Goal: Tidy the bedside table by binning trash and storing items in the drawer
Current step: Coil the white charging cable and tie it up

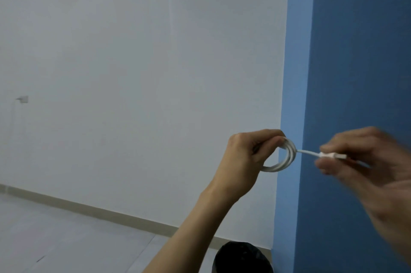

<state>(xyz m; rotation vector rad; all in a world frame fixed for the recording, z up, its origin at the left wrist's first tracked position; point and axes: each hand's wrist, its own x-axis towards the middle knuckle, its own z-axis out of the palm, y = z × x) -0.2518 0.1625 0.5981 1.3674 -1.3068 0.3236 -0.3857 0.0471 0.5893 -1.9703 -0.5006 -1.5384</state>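
A white charging cable (287,159) is wound into a small coil, held up in the air in front of the wall corner. My left hand (246,161) grips the coil between thumb and curled fingers. My right hand (364,161), blurred by motion, pinches the cable's loose end at the white plug (329,155), just right of the coil. The bedside table and its drawer are out of view.
A black bin (242,258) stands on the floor at the bottom edge, below my left forearm. A white wall meets a blue wall (355,72) on the right. A wall socket (23,99) with a thin wire is at far left. Grey floor tiles lie lower left.
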